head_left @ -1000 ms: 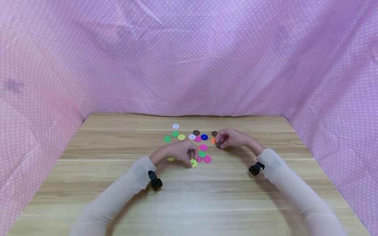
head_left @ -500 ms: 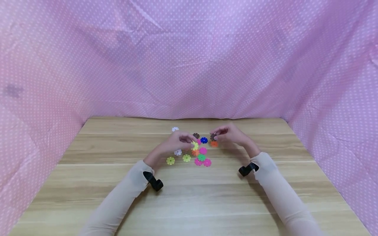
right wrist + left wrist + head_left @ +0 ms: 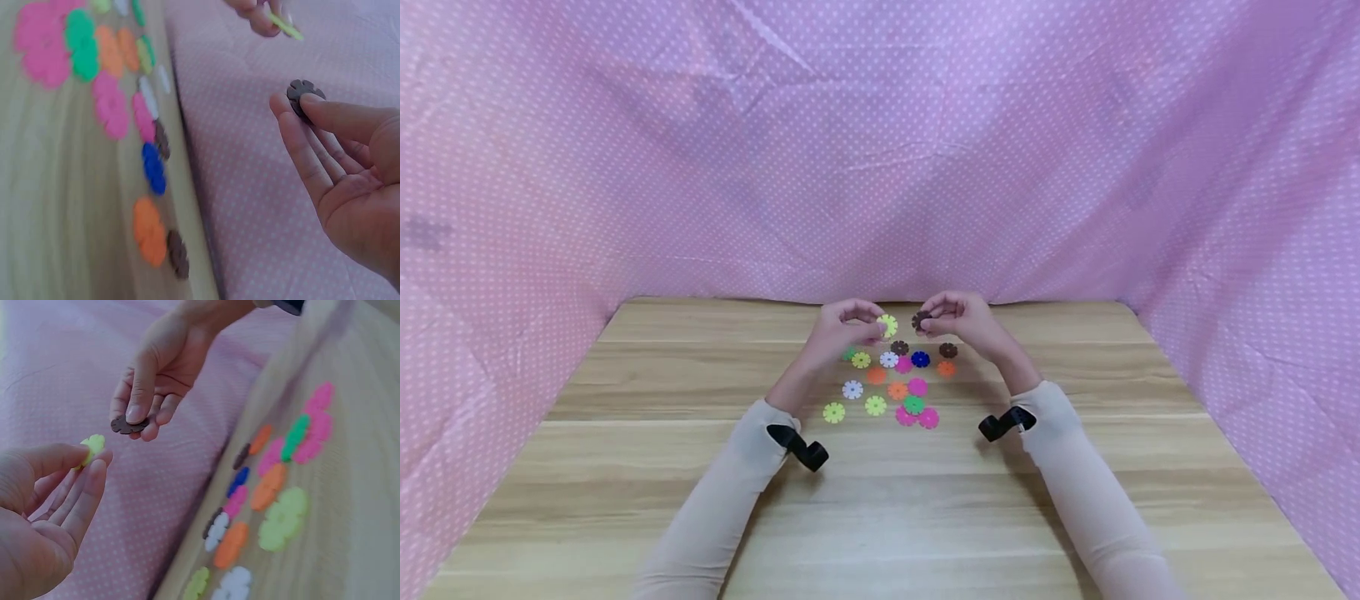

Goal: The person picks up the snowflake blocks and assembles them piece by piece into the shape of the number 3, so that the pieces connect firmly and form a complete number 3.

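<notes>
Between thumb and fingers my left hand (image 3: 848, 325) pinches a yellow notched disc (image 3: 887, 325), a flat plastic piece with slots round its rim. Facing it, my right hand (image 3: 964, 321) pinches a brown notched disc (image 3: 921, 321) by its edge. Both discs are held up off the table, a small gap apart and not touching. The left wrist view shows the yellow disc (image 3: 94, 449) tilted near the brown disc (image 3: 129, 425). In the right wrist view the brown disc (image 3: 304, 99) is seen partly behind the thumb.
Several more notched discs lie on the wooden table (image 3: 880, 500) below the hands, among them a blue disc (image 3: 920, 359), an orange disc (image 3: 947, 368) and a white disc (image 3: 852, 389). A green disc (image 3: 913, 405) overlaps pink ones. Pink dotted cloth (image 3: 880, 167) encloses the back and sides.
Both hands have lifted from the table and come toward each other, bringing the yellow and brown discs close. The left hand has moved away from the front discs, uncovering several.
</notes>
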### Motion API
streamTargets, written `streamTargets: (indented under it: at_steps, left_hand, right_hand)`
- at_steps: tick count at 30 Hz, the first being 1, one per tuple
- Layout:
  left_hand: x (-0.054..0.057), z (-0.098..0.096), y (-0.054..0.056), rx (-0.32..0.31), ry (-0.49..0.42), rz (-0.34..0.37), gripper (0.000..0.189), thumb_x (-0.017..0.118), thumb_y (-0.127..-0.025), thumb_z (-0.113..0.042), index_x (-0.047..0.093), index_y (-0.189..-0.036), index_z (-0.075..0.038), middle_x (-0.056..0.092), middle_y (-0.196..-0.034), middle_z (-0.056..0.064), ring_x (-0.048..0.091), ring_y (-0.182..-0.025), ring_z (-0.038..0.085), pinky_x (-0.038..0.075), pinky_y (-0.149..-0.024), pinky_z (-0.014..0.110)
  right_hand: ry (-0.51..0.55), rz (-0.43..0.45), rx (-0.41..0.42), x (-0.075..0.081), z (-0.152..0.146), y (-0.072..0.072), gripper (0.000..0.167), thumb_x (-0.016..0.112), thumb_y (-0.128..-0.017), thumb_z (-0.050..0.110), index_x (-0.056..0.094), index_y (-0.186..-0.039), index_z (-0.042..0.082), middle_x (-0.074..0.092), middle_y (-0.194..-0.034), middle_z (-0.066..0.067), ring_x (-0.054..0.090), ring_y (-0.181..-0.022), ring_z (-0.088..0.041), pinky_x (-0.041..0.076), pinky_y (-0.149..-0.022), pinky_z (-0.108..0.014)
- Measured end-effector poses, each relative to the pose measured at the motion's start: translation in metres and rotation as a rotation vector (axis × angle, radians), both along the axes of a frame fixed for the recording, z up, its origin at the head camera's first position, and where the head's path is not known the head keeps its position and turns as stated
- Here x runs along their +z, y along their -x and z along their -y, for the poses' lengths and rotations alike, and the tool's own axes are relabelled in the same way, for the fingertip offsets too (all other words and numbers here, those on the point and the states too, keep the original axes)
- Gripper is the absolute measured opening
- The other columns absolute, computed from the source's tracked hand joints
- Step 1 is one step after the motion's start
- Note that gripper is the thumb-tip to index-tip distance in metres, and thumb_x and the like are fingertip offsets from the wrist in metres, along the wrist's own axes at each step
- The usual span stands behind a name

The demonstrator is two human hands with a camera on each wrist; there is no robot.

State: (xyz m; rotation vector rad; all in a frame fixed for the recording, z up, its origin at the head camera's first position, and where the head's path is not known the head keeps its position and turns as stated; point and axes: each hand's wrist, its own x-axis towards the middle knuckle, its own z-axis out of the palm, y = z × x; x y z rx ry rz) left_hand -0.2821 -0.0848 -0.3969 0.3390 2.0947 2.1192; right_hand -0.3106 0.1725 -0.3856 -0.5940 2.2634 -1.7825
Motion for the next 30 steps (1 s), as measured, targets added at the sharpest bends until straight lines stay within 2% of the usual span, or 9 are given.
streamTargets:
  at_steps: [3,6,10,15,21,24,30]
  left_hand:
    - [0.006,0.0,0.005,0.059,-0.056,-0.008,0.026,0.077,-0.087,-0.002,0.069,-0.112,0.001,0.069,-0.093,0.003,0.073,-0.077,0.019,0.06,-0.091,0.051]
    - [0.01,0.001,0.011,0.101,-0.099,-0.021,0.024,0.076,-0.088,0.0,0.069,-0.111,0.003,0.07,-0.091,0.003,0.073,-0.075,0.016,0.061,-0.09,0.048]
    - [0.01,0.001,0.016,0.13,-0.151,-0.008,0.024,0.075,-0.087,0.004,0.069,-0.11,0.005,0.07,-0.09,0.005,0.073,-0.072,0.013,0.065,-0.08,0.035]
    - [0.009,0.001,0.018,0.146,-0.188,0.003,0.023,0.075,-0.087,0.006,0.068,-0.109,0.007,0.071,-0.089,0.006,0.074,-0.072,0.015,0.065,-0.075,0.029]
    - [0.007,0.003,0.017,0.163,-0.202,0.015,0.022,0.075,-0.087,0.005,0.068,-0.108,0.006,0.071,-0.088,0.006,0.075,-0.074,0.016,0.065,-0.076,0.031]
    - [0.005,0.004,0.016,0.166,-0.2,0.01,0.023,0.076,-0.087,0.004,0.068,-0.109,0.006,0.072,-0.088,0.006,0.075,-0.074,0.016,0.065,-0.076,0.031]
    - [0.002,0.005,0.017,0.179,-0.216,0.018,0.021,0.075,-0.086,0.007,0.068,-0.106,0.005,0.072,-0.086,0.005,0.075,-0.072,0.015,0.065,-0.077,0.031]
  right_hand:
    - [0.076,-0.01,-0.014,0.006,0.007,0.003,0.023,0.071,-0.091,-0.005,0.064,-0.112,-0.009,0.074,-0.09,-0.004,0.076,-0.085,-0.019,0.064,-0.084,-0.04]
    - [0.114,-0.026,-0.031,0.012,0.012,0.005,0.019,0.071,-0.091,-0.004,0.065,-0.109,-0.007,0.074,-0.088,-0.003,0.076,-0.087,-0.025,0.064,-0.084,-0.041]
    - [0.147,-0.043,-0.05,0.013,0.018,0.006,0.014,0.072,-0.091,-0.004,0.067,-0.104,-0.004,0.075,-0.088,-0.001,0.077,-0.086,-0.025,0.065,-0.083,-0.039]
    - [0.208,-0.079,-0.064,0.01,0.026,0.008,0.01,0.073,-0.089,-0.007,0.069,-0.097,-0.004,0.077,-0.088,0.001,0.076,-0.08,-0.013,0.065,-0.078,-0.031]
    - [0.199,-0.15,-0.076,0.003,0.035,0.009,0.017,0.077,-0.087,-0.003,0.069,-0.099,-0.012,0.076,-0.09,-0.003,0.075,-0.079,-0.013,0.065,-0.077,-0.032]
    - [0.178,-0.178,-0.084,0.0,0.038,0.009,0.018,0.078,-0.086,-0.002,0.07,-0.099,-0.012,0.075,-0.09,-0.005,0.073,-0.077,-0.012,0.065,-0.076,-0.029]
    - [0.168,-0.224,-0.098,-0.006,0.042,0.01,0.011,0.077,-0.086,-0.005,0.072,-0.096,-0.008,0.076,-0.089,0.002,0.071,-0.078,-0.009,0.062,-0.074,-0.021]
